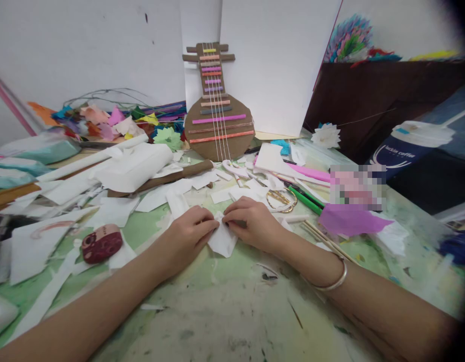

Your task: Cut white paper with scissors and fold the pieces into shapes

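Note:
Between my hands is a small piece of white paper, its lower part hanging toward me in a folded, pointed shape. My left hand pinches its upper left edge with thumb and forefinger. On the other side, my right hand grips the upper right edge the same way; a bracelet circles that wrist. Loose white paper scraps lie just beyond both hands. A coil of gold wire rests behind my right hand. White-handled scissors lie farther back, partly covered by scraps.
A brown cardboard lute with coloured strips leans against a white board. Coloured paper pieces are heaped at back left. A dark red, patterned small object sits left. Purple paper, thin sticks and a coffee cup are right.

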The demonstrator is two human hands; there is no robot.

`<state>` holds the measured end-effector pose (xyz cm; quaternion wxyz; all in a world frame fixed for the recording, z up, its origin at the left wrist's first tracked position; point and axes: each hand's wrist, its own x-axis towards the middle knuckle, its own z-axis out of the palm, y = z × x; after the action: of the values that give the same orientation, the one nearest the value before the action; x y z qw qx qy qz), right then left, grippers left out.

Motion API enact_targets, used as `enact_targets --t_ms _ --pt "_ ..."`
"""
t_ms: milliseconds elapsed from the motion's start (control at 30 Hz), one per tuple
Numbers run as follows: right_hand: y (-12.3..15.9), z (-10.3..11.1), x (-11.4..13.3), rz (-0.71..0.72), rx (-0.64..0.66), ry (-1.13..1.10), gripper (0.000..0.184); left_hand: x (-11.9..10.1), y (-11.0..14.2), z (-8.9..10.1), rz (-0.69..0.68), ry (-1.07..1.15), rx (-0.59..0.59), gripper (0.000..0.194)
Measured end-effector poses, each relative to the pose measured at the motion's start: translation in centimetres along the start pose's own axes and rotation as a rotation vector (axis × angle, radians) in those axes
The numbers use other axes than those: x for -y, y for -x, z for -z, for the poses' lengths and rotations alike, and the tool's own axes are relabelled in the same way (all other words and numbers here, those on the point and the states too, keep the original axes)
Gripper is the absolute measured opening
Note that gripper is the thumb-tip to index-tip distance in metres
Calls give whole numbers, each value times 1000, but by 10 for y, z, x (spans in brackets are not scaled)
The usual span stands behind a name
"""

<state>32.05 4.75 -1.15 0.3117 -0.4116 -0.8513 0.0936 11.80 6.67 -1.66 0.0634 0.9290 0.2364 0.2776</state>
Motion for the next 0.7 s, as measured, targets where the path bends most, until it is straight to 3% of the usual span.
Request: enact_targets --t_ms 700 --pt "-1 4 1 111 43 13 22 4 0 6 -51 -24 29 22"
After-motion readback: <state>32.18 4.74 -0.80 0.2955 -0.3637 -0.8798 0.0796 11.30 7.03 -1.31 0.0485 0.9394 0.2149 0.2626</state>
